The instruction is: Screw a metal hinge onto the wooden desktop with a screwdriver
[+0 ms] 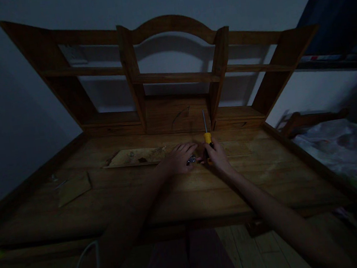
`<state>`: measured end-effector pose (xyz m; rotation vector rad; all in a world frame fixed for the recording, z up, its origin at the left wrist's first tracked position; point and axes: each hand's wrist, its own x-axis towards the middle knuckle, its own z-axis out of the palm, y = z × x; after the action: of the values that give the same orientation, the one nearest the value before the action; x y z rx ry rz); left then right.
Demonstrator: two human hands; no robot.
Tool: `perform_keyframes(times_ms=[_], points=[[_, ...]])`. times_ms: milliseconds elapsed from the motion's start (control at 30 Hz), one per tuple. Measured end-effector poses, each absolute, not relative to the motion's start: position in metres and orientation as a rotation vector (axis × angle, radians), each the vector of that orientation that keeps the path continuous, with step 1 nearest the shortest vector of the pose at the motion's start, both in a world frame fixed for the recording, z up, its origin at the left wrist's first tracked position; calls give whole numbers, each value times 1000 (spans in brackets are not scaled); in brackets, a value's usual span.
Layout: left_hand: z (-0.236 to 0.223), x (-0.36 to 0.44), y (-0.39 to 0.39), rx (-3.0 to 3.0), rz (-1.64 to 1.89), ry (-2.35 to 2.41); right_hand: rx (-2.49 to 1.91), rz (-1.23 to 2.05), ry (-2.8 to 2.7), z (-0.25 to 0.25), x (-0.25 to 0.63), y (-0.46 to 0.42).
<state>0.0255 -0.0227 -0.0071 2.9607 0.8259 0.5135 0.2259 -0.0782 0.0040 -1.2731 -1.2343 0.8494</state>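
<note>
My right hand is closed around a screwdriver with a yellow and black handle, its metal shaft pointing up and away from me. Close to its left, my left hand bends over a long thin wooden board on the desk. A small shiny metal fitting shows at the thumb side of my left hand, between both hands, and appears gripped there. Dim light and the fingers hide its exact kind. The right fingertips are close to the fitting; whether they touch it I cannot tell.
A wooden desk with a shelf hutch stands against the wall. On its left lies a flat brownish piece beside small loose bits. A thin curved strip is at the back. Plastic-wrapped items are to the right.
</note>
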Motion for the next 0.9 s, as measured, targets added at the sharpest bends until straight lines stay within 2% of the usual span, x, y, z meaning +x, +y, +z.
perform_keyframes(times_ms=[900], points=[[-7, 27, -25, 2964, 378, 930, -1407, 488, -1365, 22, 223, -90]])
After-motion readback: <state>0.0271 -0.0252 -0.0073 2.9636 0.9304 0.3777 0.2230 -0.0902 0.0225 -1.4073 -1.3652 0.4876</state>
